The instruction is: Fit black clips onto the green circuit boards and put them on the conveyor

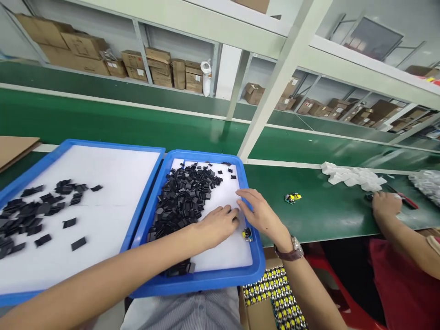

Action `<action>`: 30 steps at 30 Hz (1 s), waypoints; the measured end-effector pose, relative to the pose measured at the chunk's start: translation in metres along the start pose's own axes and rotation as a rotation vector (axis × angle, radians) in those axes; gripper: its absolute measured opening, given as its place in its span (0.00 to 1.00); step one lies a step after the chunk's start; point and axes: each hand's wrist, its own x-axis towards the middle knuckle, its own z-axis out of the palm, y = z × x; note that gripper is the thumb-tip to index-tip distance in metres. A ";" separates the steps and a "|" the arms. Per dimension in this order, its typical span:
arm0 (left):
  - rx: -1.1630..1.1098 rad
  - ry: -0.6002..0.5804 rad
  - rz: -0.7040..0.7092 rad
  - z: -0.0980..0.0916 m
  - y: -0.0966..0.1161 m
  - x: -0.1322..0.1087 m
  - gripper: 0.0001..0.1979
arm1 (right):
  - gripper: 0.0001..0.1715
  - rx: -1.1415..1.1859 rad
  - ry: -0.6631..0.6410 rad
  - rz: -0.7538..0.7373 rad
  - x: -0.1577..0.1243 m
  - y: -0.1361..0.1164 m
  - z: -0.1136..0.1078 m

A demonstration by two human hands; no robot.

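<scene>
My left hand (220,224) is over the right-hand blue tray (256,270), its fingers curled and closed near the white liner. Whatever is in its fingertips is hidden or too small to name. Close beside it, my right hand (261,215) reaches over the tray's right rim, with thumb and fingers apart and nothing visible between them. A small circuit part with a yellow top (247,234) lies in the tray just below my hands. A heap of small black plastic pieces (182,197) covers the tray's left side.
Another blue tray (158,160) on the left holds more black pieces (43,208). Two yellow-topped parts (293,197) lie on the green bench (309,224). Below is a carton of yellow-topped parts (285,298). A co-worker's hand (387,204) is at right, near white pieces (354,176).
</scene>
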 end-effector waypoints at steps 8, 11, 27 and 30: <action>-0.552 0.500 -0.321 -0.048 0.004 -0.092 0.11 | 0.15 0.031 -0.117 0.012 -0.020 -0.003 -0.007; -0.956 0.796 -0.580 -0.046 0.017 -0.125 0.11 | 0.15 0.011 -0.252 -0.102 -0.012 -0.018 0.008; -1.381 0.852 -0.784 -0.007 0.041 -0.170 0.18 | 0.10 -0.004 -0.307 -0.216 0.029 -0.056 0.062; -1.389 0.824 -0.775 -0.001 0.034 -0.176 0.18 | 0.13 0.101 -0.261 -0.152 0.015 -0.056 0.053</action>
